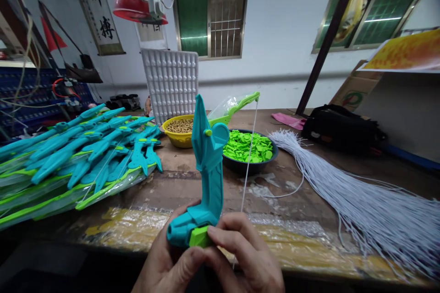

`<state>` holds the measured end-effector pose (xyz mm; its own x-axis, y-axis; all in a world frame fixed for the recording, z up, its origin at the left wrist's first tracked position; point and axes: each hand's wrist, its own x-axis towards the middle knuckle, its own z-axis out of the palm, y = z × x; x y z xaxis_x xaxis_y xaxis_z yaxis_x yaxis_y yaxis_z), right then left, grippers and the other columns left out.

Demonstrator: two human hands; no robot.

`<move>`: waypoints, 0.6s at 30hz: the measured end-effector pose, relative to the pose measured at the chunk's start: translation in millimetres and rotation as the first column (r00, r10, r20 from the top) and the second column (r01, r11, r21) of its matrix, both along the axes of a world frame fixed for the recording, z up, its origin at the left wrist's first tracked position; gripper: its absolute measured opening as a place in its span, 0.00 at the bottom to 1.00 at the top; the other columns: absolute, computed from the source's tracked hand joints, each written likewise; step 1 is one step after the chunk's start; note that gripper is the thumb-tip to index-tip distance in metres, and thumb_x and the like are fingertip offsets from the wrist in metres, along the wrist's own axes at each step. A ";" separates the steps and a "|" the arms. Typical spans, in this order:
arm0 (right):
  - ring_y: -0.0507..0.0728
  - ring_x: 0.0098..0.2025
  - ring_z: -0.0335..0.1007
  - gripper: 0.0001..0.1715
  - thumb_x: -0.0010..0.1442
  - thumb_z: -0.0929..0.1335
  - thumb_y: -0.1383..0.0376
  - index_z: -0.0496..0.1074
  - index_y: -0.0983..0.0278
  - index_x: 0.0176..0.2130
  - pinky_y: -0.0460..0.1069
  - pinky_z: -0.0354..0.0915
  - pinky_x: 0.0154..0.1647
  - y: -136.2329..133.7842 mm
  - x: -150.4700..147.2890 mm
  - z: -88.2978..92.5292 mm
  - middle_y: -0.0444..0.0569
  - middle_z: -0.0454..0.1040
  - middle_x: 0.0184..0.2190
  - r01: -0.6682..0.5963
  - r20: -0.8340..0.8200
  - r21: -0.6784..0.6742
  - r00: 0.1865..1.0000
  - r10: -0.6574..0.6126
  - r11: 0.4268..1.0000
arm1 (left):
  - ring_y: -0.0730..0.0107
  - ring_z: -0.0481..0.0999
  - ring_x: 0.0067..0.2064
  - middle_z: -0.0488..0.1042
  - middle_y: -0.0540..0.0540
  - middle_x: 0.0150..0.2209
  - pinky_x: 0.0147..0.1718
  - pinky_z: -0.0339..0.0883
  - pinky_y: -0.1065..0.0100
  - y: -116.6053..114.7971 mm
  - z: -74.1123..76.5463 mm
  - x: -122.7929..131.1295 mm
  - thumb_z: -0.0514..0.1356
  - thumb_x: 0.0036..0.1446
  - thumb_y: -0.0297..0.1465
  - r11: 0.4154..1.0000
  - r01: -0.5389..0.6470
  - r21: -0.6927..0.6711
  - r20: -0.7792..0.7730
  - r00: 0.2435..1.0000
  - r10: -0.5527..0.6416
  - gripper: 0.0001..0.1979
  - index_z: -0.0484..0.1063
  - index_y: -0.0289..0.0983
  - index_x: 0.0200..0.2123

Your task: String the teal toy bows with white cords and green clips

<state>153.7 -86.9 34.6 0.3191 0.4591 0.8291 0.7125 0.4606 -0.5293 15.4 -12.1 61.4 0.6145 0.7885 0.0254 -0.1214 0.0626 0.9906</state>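
A turquoise plastic toy bow (211,183) stands upright in front of me, its lower end gripped by my left hand (167,258). My right hand (245,252) pinches a small lime-green plastic piece (200,236), which sits against the side of the bow's turquoise body. Whether that piece is fully seated I cannot tell. A green limb (240,105) reaches back from the bow to the upper right. From its tip a white string (250,151) runs down behind my right fingers, where its lower end is partly hidden.
Finished-looking turquoise bows (85,146) lie piled at left. Behind my hands are a yellow bowl (182,141) of brownish rings and a dark bowl (237,165) of lime-green pieces. White cords (357,197) spread over the right side. A red lamp (134,4) hangs above.
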 end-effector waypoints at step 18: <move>0.63 0.54 0.71 0.41 0.58 0.77 0.61 0.62 0.61 0.64 0.53 0.74 0.50 -6.2 18.0 8.2 0.59 0.66 0.58 -0.012 -0.118 -0.189 0.993 -0.010 0.982 | 0.53 0.80 0.50 0.81 0.43 0.51 0.50 0.73 0.64 4.6 5.7 -5.7 0.68 0.55 0.48 1.000 -0.011 0.011 -0.011 1.000 0.011 0.26 0.76 0.42 0.53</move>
